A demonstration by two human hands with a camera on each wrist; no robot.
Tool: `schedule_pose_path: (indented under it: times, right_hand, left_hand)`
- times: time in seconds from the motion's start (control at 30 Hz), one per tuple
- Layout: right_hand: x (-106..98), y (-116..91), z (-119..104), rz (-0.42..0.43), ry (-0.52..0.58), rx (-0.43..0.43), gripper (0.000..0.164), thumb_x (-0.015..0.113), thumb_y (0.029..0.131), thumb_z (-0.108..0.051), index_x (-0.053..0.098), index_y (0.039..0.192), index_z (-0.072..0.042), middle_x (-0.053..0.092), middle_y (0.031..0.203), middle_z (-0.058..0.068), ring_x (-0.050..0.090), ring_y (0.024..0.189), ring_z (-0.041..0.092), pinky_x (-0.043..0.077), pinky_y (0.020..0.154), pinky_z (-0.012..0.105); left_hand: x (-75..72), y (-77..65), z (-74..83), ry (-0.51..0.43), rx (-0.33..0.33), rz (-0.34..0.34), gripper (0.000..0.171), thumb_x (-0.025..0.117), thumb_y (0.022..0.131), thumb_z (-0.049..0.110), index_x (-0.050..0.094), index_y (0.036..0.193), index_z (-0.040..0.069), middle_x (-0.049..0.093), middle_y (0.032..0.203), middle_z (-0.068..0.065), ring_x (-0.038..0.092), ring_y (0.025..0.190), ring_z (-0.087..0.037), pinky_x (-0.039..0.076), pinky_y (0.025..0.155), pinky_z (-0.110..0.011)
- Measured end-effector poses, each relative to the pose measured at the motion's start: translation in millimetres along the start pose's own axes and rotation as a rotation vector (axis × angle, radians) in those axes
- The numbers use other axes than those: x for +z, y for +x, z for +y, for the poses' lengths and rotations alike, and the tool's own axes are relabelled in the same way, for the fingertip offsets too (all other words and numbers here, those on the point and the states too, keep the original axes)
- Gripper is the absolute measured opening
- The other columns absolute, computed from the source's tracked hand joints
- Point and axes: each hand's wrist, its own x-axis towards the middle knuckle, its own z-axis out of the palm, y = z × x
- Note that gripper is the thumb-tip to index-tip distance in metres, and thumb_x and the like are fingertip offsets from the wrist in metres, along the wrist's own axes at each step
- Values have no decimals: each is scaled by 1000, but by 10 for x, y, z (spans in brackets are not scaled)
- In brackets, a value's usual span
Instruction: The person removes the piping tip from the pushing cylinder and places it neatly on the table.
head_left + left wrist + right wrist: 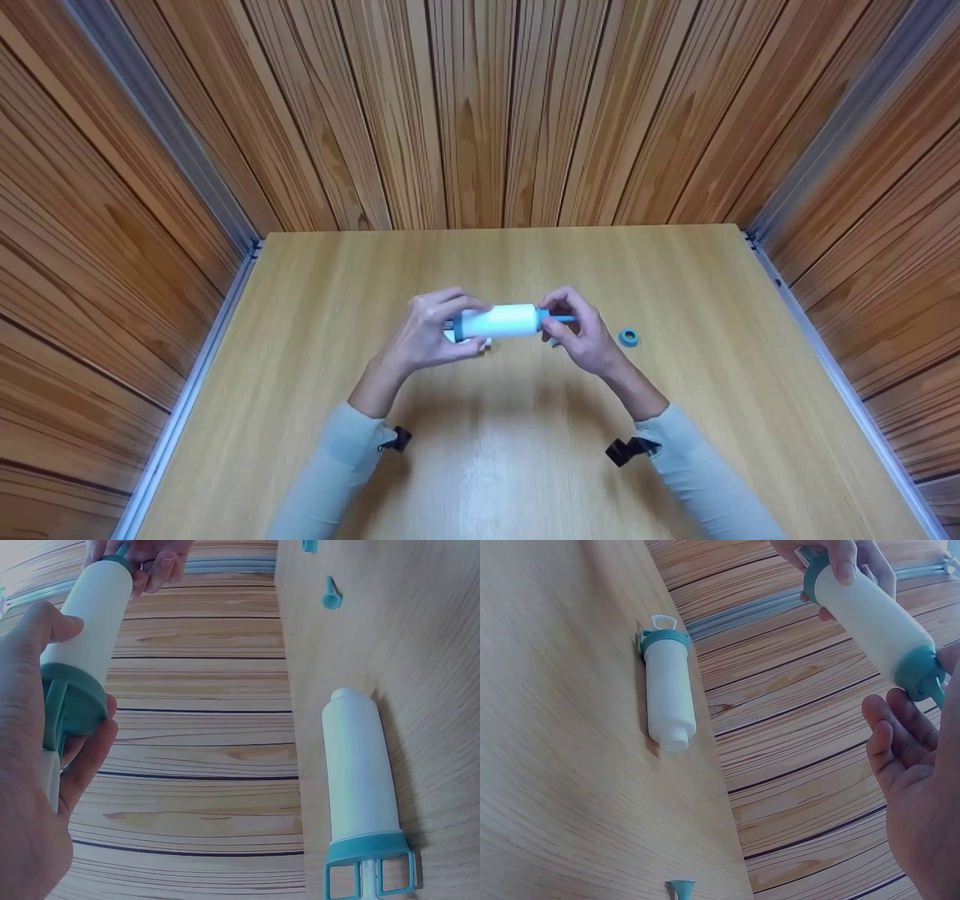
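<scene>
Head view: held tube [501, 321] and left hand [435, 330] are hiding most of second tube [356, 765]; right hand [583, 339] is covering most of loose nozzle [331, 598]. Left wrist view: top edge is cropping teal piece [310, 544], bottom edge clipping second tube's tail end.

head: bright | white tube [501, 321] overexposed | tabletop [487, 480] glare, soft shadows | wrist views: hazy, bluish

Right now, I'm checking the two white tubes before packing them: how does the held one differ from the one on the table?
The held tube is up between the left hand and right hand; the other tube lies on the table.
The held tube has a teal nozzle; the other tube ends in a bare white tip.
Both have teal rear collars.
</scene>
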Motion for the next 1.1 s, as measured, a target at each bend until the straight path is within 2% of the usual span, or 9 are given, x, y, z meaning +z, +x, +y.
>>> schedule_pose_path:
  times: [0.1,0.23,0.4,0.63,0.8,0.97,1.1]
  right_hand:
    - [3,-1,10,-2,8,-7,22,59,103,12,55,124,11,63,111,-8,68,82,14,58,71,19]
    - [3,-5,20,0,14,-21,23,60,102,13,55,124,12,64,113,-8,67,87,4,60,72,20]
    - [5,-9,30,-2,6,-50,28,63,98,14,55,125,13,63,118,-10,68,91,3,63,71,25]
    - [8,-7,27,-5,12,-63,31,65,96,16,55,125,15,62,121,-7,70,89,8,61,71,20]
    - [7,-6,35,-9,9,-47,31,63,96,15,53,126,15,61,120,-3,71,88,13,60,70,20]
    - [-1,-3,26,-2,-18,-15,24,59,101,11,55,125,11,65,111,-7,70,80,18,59,65,25]
    - [-6,-3,9,-3,-20,-6,23,58,103,11,56,126,10,66,109,-10,68,80,16,61,66,26]
  left_hand:
    - [0,-9,-2,-1,-5,-2,38,95,83,17,83,118,7,83,107,-13,79,90,-29,68,77,-40]
    - [5,-12,-12,-4,-2,-6,37,93,85,19,83,118,7,83,108,-13,79,90,-29,68,77,-40]
    - [8,-17,-26,-11,5,-10,37,92,87,22,82,120,7,83,109,-13,80,92,-28,68,79,-40]
    - [-2,-15,-14,-7,1,-10,37,92,87,23,83,119,7,83,110,-13,80,93,-29,68,79,-40]
    - [-6,-8,-4,-6,-8,-12,37,92,87,24,83,119,9,83,110,-13,80,92,-28,68,78,-40]
    - [-16,-1,1,-10,-8,-14,37,92,87,24,83,120,9,83,111,-13,80,94,-29,69,79,-41]
    - [-25,6,-1,-10,3,-13,37,92,87,24,83,120,9,83,111,-13,81,94,-29,69,80,-42]
